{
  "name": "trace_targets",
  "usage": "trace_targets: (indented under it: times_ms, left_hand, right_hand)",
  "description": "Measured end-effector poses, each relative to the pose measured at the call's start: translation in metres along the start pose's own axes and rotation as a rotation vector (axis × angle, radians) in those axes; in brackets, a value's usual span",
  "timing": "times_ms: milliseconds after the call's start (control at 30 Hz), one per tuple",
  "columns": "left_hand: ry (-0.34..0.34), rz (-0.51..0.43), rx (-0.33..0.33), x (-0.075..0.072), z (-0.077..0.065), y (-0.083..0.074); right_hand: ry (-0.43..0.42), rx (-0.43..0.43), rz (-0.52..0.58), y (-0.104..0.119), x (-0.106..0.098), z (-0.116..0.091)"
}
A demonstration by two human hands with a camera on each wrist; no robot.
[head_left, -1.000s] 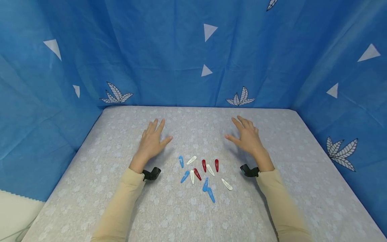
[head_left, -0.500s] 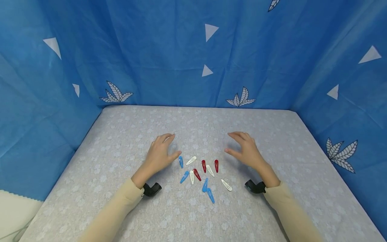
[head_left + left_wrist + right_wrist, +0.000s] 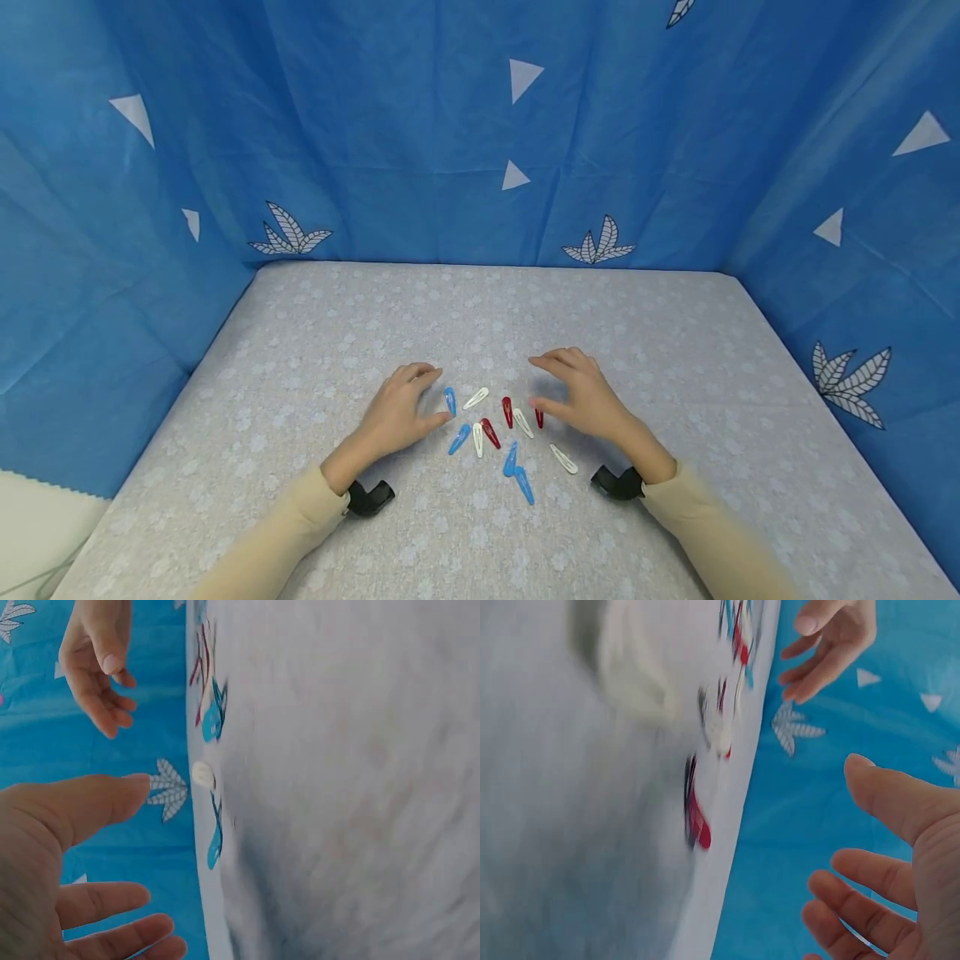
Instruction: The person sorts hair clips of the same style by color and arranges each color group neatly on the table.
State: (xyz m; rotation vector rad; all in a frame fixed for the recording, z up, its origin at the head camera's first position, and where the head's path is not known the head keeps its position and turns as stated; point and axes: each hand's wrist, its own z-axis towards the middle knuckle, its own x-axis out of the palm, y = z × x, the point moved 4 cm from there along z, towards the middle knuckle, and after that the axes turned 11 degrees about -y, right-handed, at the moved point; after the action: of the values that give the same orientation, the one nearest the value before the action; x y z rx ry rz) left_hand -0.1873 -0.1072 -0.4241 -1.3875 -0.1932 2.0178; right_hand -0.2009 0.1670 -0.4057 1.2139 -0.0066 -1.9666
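Observation:
Several snap hair clips lie scattered on the table between the hands. In the head view my left hand (image 3: 401, 410) hovers at their left, thumb tip beside a blue hair clip (image 3: 450, 401); its fingers are relaxed and hold nothing. My right hand (image 3: 585, 396) hovers at the right, its thumb overlapping a red hair clip (image 3: 539, 419). A white hair clip (image 3: 563, 459) lies nearer the front below it. Other clips include a white one (image 3: 476, 398), a red one (image 3: 491, 433) and a blue one (image 3: 524, 485). Both wrist views show the thumb and fingers apart, with nothing between.
A pale floral cloth covers the table (image 3: 337, 325). Blue curtains (image 3: 420, 133) hang behind it and along both sides. Each wrist wears a black camera mount, the left one (image 3: 371, 498) and the right one (image 3: 617, 483) both close over the tabletop.
Both hands have come down and nearer to the clips, the right one also moving left over a red hair clip. Their fingers have gone from spread to gently bent. The clips lie as before.

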Motion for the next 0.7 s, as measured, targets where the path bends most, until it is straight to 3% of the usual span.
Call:
trace_targets:
  times_ms: [300, 700]
  left_hand:
    - [0.094, -0.102, 0.069, 0.005, -0.013, -0.005]
    - [0.191, -0.19, 0.076, 0.012, -0.019, -0.003]
  right_hand:
    - [0.085, -0.069, 0.007, 0.026, 0.007, -0.016]
    - [0.128, -0.069, -0.06, 0.038, 0.016, -0.044]
